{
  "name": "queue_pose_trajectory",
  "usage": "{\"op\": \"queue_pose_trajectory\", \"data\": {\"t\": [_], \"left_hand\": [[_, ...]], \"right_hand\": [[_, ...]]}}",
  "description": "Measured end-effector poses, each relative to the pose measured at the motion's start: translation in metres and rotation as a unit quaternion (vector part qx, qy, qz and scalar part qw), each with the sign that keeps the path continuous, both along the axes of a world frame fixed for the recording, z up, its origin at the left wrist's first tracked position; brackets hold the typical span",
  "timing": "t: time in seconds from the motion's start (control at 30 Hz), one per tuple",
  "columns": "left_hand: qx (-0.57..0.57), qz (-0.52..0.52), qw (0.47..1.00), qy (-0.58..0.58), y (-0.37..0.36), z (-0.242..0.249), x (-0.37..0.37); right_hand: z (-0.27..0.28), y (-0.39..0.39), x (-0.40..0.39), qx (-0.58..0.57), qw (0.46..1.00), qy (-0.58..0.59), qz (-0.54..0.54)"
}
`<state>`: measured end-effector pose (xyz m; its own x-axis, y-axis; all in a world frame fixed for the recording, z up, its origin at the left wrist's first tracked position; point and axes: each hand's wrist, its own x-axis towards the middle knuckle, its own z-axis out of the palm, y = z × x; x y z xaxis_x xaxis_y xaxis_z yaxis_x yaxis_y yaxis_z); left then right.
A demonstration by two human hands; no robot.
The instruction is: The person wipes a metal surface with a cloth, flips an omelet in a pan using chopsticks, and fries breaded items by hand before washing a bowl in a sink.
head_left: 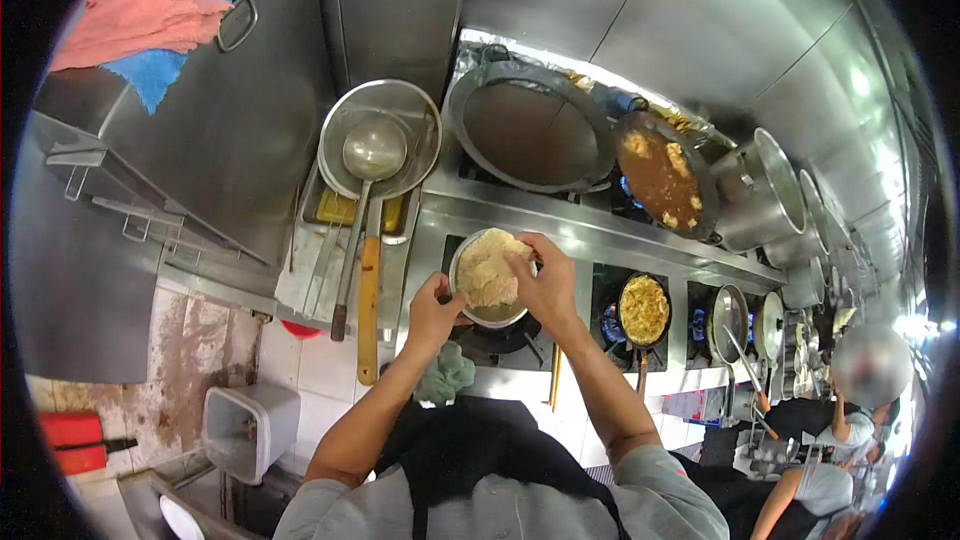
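A round metal bowl (493,315) is held over the front left burner. In it lies a pale, crumb-coated flat piece (488,265) above loose crumbs. My left hand (432,312) is at the bowl's left side, fingers curled at its rim. On the right, my right hand (545,282) has its fingers closed on the coated piece's right edge. Just to the right, a small pan (643,310) holds a browned, egg-like food over a blue flame.
Behind stand a large dark wok (530,130) and a pan of brown liquid (660,175) with frying pieces. A strainer (335,155) with a ladle (375,147) sits back left. Tall pots (760,195) stand right. Other people (825,490) are at far right.
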<state>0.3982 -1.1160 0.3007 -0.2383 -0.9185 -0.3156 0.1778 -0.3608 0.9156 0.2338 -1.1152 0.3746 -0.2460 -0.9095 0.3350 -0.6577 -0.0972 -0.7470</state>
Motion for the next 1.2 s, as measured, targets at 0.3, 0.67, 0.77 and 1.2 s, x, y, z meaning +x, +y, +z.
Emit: {"op": "queue_pose_trajectory", "data": {"t": [0.3, 0.67, 0.77, 1.2], "left_hand": [[0.006, -0.05, 0.999, 0.005, -0.032, 0.002, 0.005], [0.016, -0.023, 0.998, 0.06, -0.056, -0.007, 0.0], [0.021, -0.008, 0.998, 0.05, -0.056, -0.002, 0.002], [0.032, 0.08, 0.996, 0.036, 0.019, -0.019, 0.066]], "right_hand": [[0.001, -0.011, 0.019, 0.041, 0.994, 0.002, -0.097], [0.042, -0.044, -0.001, -0.023, 0.996, 0.004, -0.084], [0.054, -0.076, -0.031, -0.047, 0.993, 0.014, -0.109], [-0.047, -0.191, -0.112, 0.196, 0.964, 0.105, -0.142]]}}
